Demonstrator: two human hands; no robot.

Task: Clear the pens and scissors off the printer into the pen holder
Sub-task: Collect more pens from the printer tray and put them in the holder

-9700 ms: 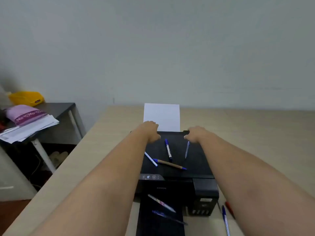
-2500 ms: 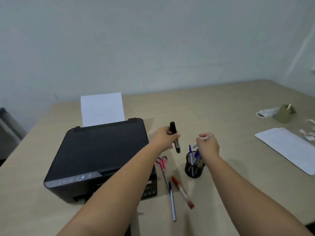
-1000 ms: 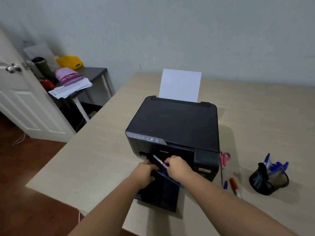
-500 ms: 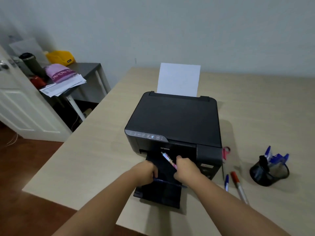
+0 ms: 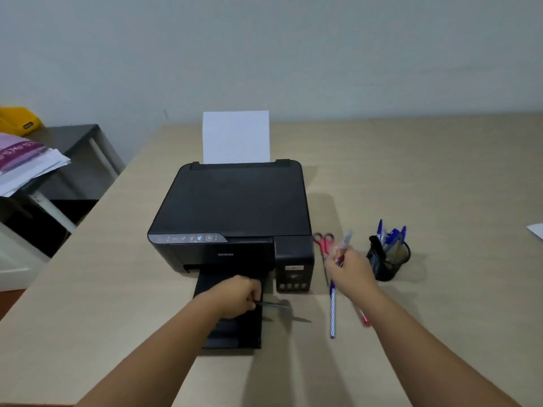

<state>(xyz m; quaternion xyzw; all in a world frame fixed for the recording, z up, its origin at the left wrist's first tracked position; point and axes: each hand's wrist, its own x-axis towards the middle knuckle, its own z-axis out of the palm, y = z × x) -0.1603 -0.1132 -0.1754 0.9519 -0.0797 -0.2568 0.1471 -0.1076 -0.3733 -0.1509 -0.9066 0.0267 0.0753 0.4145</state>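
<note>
A black printer (image 5: 235,207) stands on the beige desk (image 5: 411,171), its lid bare and white paper (image 5: 236,136) upright in the rear feed. My left hand (image 5: 239,296) rests over the printer's output tray (image 5: 235,333), shut on a dark pen (image 5: 276,304) that sticks out to the right. My right hand (image 5: 349,271) is raised right of the printer, shut on a clear pen (image 5: 343,245), left of the black mesh pen holder (image 5: 388,261) with several blue pens. Red-handled scissors (image 5: 323,245), a blue pen (image 5: 332,312) and a red marker (image 5: 363,317) lie on the desk.
A dark side table (image 5: 73,160) on the left carries stacked papers (image 5: 29,168), a purple item and a yellow object (image 5: 17,118). A corner of white paper (image 5: 536,230) shows at the desk's right edge. A pale wall rises behind the desk.
My right hand has lifted a clear pen off the output tray and carried it right toward the pen holder. My left hand has closed on the dark pen at the tray.
</note>
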